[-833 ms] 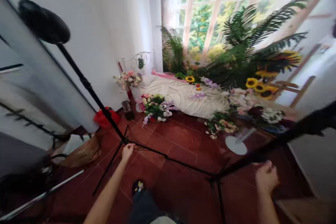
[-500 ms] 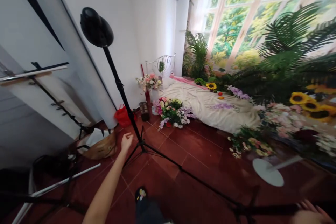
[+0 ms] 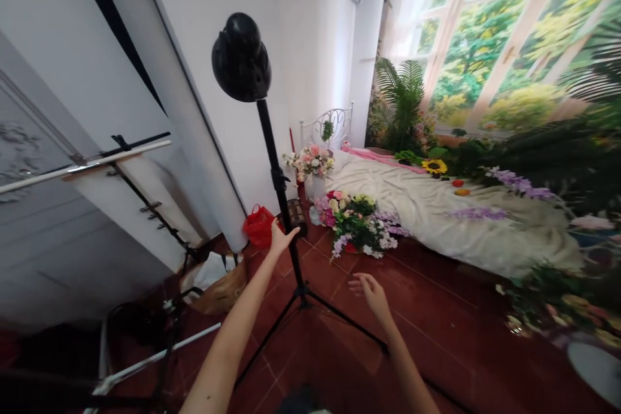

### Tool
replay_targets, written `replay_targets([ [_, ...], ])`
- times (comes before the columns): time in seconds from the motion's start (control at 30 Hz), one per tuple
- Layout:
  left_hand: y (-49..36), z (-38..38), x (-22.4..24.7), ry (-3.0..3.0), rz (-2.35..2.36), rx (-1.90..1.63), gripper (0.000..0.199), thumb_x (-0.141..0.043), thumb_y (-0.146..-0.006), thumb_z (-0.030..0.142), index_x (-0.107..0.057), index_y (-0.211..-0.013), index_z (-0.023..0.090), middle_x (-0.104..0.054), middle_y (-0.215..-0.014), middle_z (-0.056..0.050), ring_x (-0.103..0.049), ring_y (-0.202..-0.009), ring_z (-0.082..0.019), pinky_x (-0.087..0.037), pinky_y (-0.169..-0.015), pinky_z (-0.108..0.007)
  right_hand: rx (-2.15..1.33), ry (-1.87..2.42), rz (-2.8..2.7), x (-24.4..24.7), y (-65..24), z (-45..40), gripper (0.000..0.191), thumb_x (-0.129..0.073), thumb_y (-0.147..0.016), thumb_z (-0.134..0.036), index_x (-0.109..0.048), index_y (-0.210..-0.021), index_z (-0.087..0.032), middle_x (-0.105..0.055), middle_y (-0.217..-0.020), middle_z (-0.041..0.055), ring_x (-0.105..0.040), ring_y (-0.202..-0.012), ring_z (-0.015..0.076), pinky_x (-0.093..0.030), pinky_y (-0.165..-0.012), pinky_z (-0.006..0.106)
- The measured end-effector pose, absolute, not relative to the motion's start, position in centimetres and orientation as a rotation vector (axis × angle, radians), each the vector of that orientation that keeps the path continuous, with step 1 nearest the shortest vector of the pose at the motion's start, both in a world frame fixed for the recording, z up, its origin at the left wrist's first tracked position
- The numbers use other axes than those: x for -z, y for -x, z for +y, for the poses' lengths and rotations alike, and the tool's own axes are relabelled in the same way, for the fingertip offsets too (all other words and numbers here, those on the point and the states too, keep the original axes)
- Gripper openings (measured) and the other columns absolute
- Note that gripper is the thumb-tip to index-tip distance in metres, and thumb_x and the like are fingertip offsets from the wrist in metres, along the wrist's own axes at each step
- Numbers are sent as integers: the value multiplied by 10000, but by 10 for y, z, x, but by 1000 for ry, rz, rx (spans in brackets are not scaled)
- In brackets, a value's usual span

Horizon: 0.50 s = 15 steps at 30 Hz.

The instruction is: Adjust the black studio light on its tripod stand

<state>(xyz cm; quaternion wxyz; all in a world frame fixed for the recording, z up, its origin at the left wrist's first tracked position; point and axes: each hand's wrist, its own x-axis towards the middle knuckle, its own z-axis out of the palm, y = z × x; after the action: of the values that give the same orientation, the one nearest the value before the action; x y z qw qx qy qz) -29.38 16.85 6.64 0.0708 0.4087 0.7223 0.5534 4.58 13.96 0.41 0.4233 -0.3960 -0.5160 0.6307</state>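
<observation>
A black light stand (image 3: 296, 265) stands upright on tripod legs, topped by a rounded black lamp head (image 3: 241, 65). At the pole's lower part, my left hand (image 3: 281, 238) is open, its thumb stretched across the pole and its fingers apart on the left side. Whether the palm presses on the pole I cannot tell. My right hand (image 3: 371, 292) hovers to the right of the stand, fingers loosely bent and apart, with nothing in it. One tripod leg runs below that hand.
Flower bunches (image 3: 361, 220) sit on the red tiled floor (image 3: 412, 301) beside a bed with a cream cover (image 3: 388, 187). A red bag (image 3: 259, 226) and a tan bag (image 3: 226, 284) lie left of the stand. A white bar (image 3: 165, 352) crosses the lower left.
My left hand has reached the stand's pole from the left. My right hand has come from the lower right corner, off a dark bar there, toward the stand. The view has swung right.
</observation>
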Motion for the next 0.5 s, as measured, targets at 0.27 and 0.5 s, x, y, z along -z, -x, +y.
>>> replay_targets([
  [0.27,347,125,-78,-1421,2287,-1760,393,-536,-778,319,-458,-1138,183,-524,-1128,-110,-530,-1033,-210,-390,-950,-409,-1634,922,-1539,-17,81,148,435,-471,-756,-566,-579,-933,-183,-671,-836,86,-642,-752,208,-517,-580,297],
  [0.5,396,48,-56,-977,2594,-1890,365,-536,-768,371,-490,-1074,179,-548,-1035,-101,-553,-945,-219,-433,-876,-419,-1384,809,-1684,-3,168,173,490,-516,-735,-448,-424,-1142,-191,-515,-1186,127,-514,-1092,225,-474,-857,378],
])
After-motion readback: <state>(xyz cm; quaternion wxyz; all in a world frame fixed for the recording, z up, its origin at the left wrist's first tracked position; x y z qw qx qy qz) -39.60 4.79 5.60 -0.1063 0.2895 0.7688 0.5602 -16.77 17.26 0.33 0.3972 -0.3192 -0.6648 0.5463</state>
